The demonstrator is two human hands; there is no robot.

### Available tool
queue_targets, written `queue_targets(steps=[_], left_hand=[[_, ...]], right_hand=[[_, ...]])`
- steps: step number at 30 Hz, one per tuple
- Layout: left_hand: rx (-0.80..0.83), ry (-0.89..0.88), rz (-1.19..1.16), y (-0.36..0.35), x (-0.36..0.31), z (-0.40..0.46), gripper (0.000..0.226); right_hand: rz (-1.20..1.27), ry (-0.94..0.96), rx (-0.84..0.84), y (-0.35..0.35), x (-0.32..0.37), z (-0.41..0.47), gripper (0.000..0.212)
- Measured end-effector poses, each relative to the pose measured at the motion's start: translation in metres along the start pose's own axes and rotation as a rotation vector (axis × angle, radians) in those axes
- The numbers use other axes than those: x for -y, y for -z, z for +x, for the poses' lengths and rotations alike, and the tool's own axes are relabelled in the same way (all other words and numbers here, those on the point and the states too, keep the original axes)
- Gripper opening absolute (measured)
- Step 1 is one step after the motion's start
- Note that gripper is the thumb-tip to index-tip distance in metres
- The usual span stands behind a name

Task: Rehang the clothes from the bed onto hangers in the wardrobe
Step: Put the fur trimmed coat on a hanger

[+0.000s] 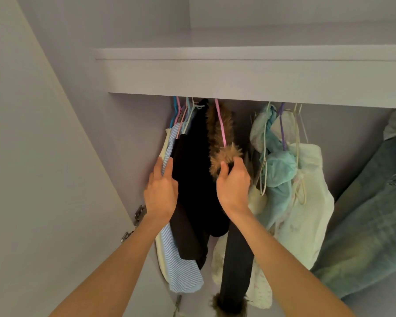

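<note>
Both arms reach up into the open wardrobe (133,124), under the thick white shelf (249,74) that hides the rail. The left hand (161,193) has its fingers straight, pressed flat against the blue-and-white striped shirt (176,255) at the left end of the row, its fingertips between that shirt and the black garment (192,179) beside it. The right hand (233,181) has thumb and fingers curled, pinching the brown fur trim (220,154) of a dark coat that hangs on a pink hanger (221,124); the trim runs up along the hanger towards the shelf, and a black sleeve (237,261) with a fur cuff (229,305) hangs down below the right wrist. To the left of the pink hanger several thin hangers (183,110) in blue, pink and white crowd together above the striped shirt and the black garment. To the right, well apart from the coat, a pale turquoise garment (279,170) and a cream garment (306,213) hang on a purple hanger (282,126) and pale ones. At the far right, faded blue jeans (366,236) drape down at an angle. The wardrobe door (44,179) stands open at the left, with its metal hinges (138,212) showing near the left forearm.
</note>
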State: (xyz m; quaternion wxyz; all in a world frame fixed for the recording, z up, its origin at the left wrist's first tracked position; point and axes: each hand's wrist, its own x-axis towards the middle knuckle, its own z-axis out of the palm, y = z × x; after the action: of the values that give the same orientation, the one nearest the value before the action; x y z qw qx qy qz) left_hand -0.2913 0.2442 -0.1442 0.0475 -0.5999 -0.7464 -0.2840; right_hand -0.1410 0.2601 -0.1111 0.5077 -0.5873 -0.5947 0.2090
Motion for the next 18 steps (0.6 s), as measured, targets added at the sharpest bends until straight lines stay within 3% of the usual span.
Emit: queue_targets(steps=[8, 13, 18], left_hand=[[0.045, -0.036, -0.182, -0.001, 0.004, 0.0, 0.05], [0.06, -0.061, -0.262, 0.003, 0.013, 0.003, 0.048], [0.073, -0.049, -0.384, 0.005, 0.015, 0.001, 0.046]], right_hand=[[-0.153, 0.072, 0.101, -0.042, 0.025, 0.009, 0.037], [-0.108, 0.005, 0.185, -0.054, 0.029, 0.011, 0.033], [-0.146, -0.127, 0.419, -0.066, 0.014, 0.003, 0.024]])
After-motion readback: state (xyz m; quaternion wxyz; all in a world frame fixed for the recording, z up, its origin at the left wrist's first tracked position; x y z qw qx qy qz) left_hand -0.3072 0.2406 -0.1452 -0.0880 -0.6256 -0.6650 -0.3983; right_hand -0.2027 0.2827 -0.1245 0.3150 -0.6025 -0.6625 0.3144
